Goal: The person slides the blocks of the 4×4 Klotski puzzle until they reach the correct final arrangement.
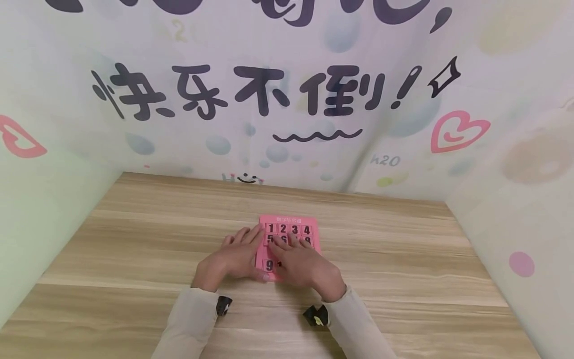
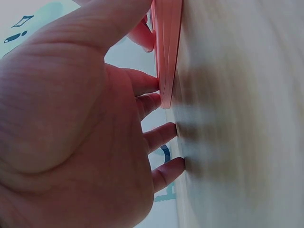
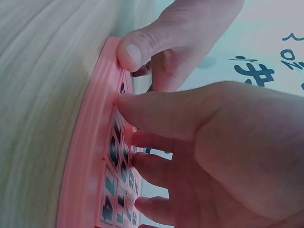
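Note:
A pink number sliding puzzle (image 1: 289, 220) lies flat on the wooden table, its black-numbered tiles partly covered by both hands. My left hand (image 1: 235, 257) holds it along the left side, with the thumb on the near-left corner. In the left wrist view, two fingers meet the puzzle's pink edge (image 2: 167, 52) while the others touch down beyond it. My right hand (image 1: 300, 264) lies over the tiles with fingers extended. The right wrist view has its thumb (image 3: 142, 111) and fingertips touching the tile face. An open slot shows above the 9 tile (image 1: 269, 265); the hand hides other tiles.
The wood-grain table (image 1: 403, 259) stretches around the puzzle on all sides. A white printed backdrop (image 1: 251, 149) with black characters and hearts stands along its back edge, with pale walls at left and right. Dark wrist devices (image 1: 316, 315) sit at both sleeve cuffs.

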Demonstrator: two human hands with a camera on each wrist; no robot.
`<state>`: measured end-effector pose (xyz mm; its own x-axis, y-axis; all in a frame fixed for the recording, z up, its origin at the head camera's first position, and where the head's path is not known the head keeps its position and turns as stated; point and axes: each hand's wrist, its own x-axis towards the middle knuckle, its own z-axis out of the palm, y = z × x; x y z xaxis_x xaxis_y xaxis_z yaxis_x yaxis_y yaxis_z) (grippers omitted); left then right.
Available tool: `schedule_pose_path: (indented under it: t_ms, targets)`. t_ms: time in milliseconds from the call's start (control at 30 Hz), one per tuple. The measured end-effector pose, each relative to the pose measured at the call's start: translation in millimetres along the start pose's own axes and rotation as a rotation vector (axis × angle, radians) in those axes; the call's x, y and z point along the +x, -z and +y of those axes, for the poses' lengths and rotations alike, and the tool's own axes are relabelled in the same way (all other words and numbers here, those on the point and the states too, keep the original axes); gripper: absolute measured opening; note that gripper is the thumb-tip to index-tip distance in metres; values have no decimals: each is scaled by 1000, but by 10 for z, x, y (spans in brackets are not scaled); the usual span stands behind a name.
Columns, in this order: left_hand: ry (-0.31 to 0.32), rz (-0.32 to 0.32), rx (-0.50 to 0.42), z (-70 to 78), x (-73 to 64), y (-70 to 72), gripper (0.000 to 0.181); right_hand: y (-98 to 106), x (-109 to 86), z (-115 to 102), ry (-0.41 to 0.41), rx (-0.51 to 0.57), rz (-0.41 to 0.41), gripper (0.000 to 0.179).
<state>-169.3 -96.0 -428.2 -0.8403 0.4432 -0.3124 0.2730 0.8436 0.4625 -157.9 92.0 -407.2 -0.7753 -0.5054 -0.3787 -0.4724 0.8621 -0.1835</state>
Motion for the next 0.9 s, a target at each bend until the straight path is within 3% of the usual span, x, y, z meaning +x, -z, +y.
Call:
schedule_pose_path:
  t_ms: [567,767,900]
  targets:
    - [-6,-6,3,5,-12,5,114,70,-101,-49,16,-15,-4,54]
    - [-11,-9,-3,-3,-15,9,115,134,-214,-142,5,3,-94,56]
    - [-15,2,-11,-10,-7,3,117,146,-261,-193,61,-53,-155,65]
